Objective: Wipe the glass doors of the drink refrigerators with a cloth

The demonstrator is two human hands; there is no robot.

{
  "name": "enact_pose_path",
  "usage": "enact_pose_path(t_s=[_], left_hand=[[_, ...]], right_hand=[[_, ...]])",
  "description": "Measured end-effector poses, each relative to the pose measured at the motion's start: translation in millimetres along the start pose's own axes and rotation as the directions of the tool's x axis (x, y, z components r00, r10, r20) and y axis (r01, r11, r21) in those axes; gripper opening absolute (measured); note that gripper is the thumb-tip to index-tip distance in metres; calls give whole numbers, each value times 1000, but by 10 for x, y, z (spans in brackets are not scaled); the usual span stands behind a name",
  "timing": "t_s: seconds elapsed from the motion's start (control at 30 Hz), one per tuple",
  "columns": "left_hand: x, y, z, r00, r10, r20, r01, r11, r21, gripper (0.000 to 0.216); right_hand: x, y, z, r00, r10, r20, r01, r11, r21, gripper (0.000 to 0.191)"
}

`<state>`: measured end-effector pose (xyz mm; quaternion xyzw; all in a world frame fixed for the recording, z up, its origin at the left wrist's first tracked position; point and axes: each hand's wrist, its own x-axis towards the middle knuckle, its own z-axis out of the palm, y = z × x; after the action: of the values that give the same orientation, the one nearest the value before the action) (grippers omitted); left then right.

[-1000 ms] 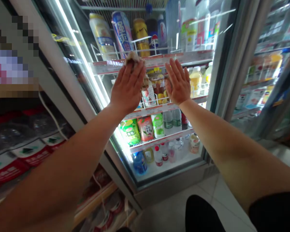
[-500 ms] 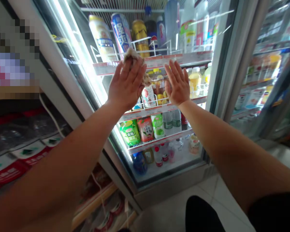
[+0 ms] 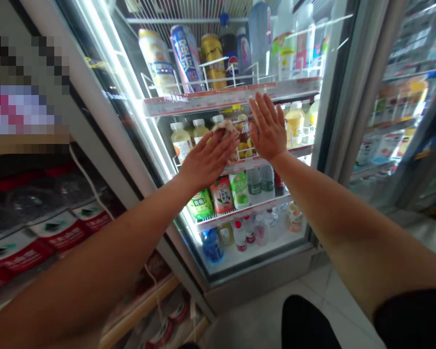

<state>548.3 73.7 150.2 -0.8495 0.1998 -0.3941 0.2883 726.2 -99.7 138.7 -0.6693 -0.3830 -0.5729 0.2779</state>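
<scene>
My left hand (image 3: 208, 162) lies with its fingers extended over a crumpled pale cloth (image 3: 228, 127), pressing it to the glass door (image 3: 160, 160) of a lit drinks cooler. The cloth pokes out past the fingertips; the part under the palm is hidden. To its right, my right hand (image 3: 268, 130) rests flat on the same glass, fingers stretched and nothing in it. Behind the glass, juice bottles (image 3: 181, 140) stand on the shelf level with my hands.
Tall cans (image 3: 187, 60) and bottles fill the upper shelf, with a green pouch (image 3: 200, 204) lower down. At left, red-and-white packs (image 3: 61, 232) sit on a rack beside a hanging white cable (image 3: 89, 182). Another cooler (image 3: 403, 106) stands at right, above a tiled floor (image 3: 312, 283).
My left hand has slid down and to the right across the glass with the cloth, uncovering juice bottles at left. My right hand has stayed nearly in place.
</scene>
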Motion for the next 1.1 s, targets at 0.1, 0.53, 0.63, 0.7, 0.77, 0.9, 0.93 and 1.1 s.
enact_pose_path(t_s=[0.1, 0.53, 0.63, 0.7, 0.77, 0.9, 0.93, 1.1], left_hand=[[-45, -105, -111, 999, 41, 22, -41, 999, 31, 66], [-495, 230, 146, 958, 272, 92, -271, 962, -20, 53], [-504, 121, 62, 956, 269, 116, -268, 963, -25, 54], [-452, 9, -15, 978, 176, 115, -177, 984, 5, 58], [-404, -67, -61, 993, 75, 92, -78, 996, 35, 65], [-358, -112, -86, 998, 44, 53, -46, 998, 32, 73], [-334, -133, -99, 998, 48, 50, -50, 998, 30, 72], [20, -464, -240, 991, -134, -12, 134, 984, 119, 71]], right_hand=[[-4, 1, 1, 1000, 4, 9, -4, 1000, 14, 60], [-6, -47, -60, 998, 22, 57, -24, 999, 33, 60], [-10, -41, -52, 998, 24, 66, -26, 999, 42, 60], [-12, -37, -46, 998, 24, 57, -26, 999, 40, 60], [-14, -32, -42, 999, 22, 43, -24, 999, 36, 59], [-12, -26, -40, 999, 20, 40, -22, 999, 38, 59], [-11, -25, -41, 999, 21, 44, -23, 999, 42, 59], [-10, -27, -47, 998, 28, 56, -31, 997, 64, 60]])
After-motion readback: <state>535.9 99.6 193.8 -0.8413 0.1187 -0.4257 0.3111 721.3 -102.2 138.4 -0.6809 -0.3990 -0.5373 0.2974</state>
